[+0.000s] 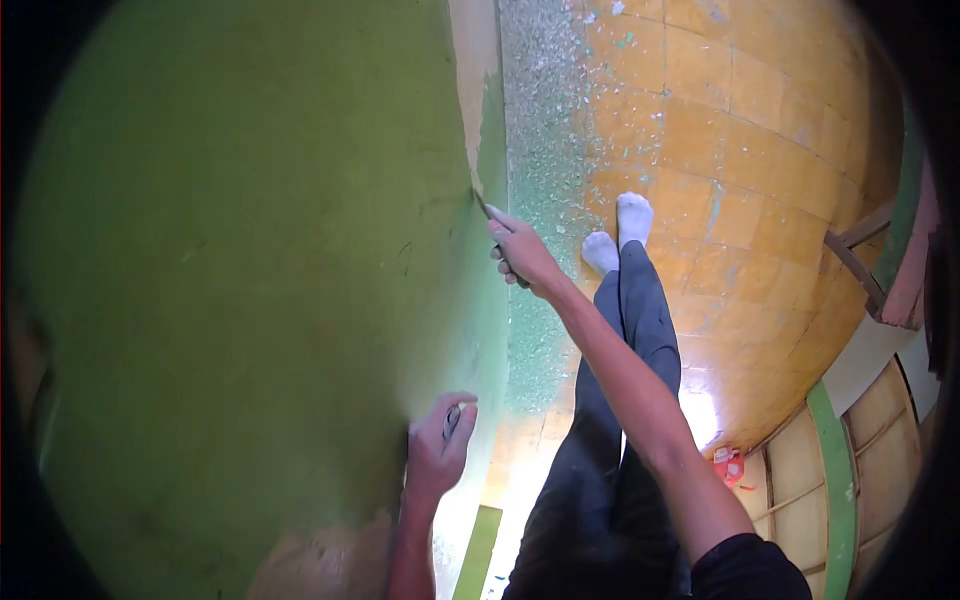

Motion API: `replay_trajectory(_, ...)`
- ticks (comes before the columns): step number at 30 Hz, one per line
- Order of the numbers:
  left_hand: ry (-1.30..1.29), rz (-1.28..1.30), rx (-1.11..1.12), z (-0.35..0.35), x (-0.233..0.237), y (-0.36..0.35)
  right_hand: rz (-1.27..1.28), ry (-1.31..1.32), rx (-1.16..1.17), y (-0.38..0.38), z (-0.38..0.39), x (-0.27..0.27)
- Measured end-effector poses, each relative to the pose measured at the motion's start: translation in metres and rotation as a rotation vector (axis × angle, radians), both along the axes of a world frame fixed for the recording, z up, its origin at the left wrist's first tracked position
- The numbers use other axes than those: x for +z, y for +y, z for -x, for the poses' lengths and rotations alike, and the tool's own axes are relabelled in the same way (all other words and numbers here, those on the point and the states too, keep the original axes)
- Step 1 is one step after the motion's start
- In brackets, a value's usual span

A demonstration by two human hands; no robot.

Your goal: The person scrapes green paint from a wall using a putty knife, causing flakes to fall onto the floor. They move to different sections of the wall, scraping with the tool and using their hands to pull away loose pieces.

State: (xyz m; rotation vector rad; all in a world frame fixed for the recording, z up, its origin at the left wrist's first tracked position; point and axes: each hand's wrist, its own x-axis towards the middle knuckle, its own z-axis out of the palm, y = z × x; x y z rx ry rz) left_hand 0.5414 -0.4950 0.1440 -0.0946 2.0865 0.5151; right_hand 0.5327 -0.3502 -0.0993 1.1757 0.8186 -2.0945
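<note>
A scraper [481, 204] is gripped in my right hand [522, 252], with its thin dark blade meeting the green wall [300, 200]. The blade's tip lies at the lower end of a bare tan strip [468, 80], where the green paint is off. Most of the scraper's handle is hidden inside my fist. Lower down, my left hand [440, 450] is close to the wall, its fingers curled round a small greyish thing that I cannot make out. Whitish dust coats the fingers of both hands.
Pale green paint flakes [545, 200] lie thickly along the wall's foot and scatter over the orange tiled floor [700, 150]. My feet in white socks [634, 218] stand beside them. At the right are a wooden frame [860, 265] and a red-and-white item [729, 465].
</note>
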Motion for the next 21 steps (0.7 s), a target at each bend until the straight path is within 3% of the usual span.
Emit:
replay_trajectory(4, 0.017, 0.014, -0.080, 0.002, -0.008, 0.004, -0.132, 0.079, 0.168, 0.018, 0.019, -0.020)
replay_trajectory(5, 0.013, 0.023, -0.081, 0.002, -0.009, 0.004, -0.169, 0.100, 0.116, 0.012, 0.023, -0.055)
replay_trajectory(7, 0.011, 0.022, -0.059, 0.003, -0.011, 0.007, -0.140, 0.084, 0.104, 0.020, 0.038, -0.075)
replay_trajectory(12, -0.009, 0.033, -0.142, 0.002, -0.015, 0.004, 0.056, 0.080, 0.201, 0.036, 0.014, -0.029)
replay_trajectory(13, -0.015, 0.042, -0.158, 0.002, -0.015, 0.005, -0.066, 0.133, 0.264, 0.038, 0.021, -0.036)
replay_trajectory(16, -0.026, 0.061, -0.165, 0.004, -0.010, 0.001, -0.086, 0.105, 0.184, 0.036, 0.041, -0.076)
replay_trajectory(20, -0.074, 0.101, -0.133, 0.003, -0.013, 0.003, 0.087, 0.179, 0.278, 0.051, 0.009, -0.044)
replay_trajectory(21, -0.054, 0.084, -0.131, 0.003, -0.015, 0.003, 0.028, 0.193, 0.291, 0.054, 0.017, -0.040)
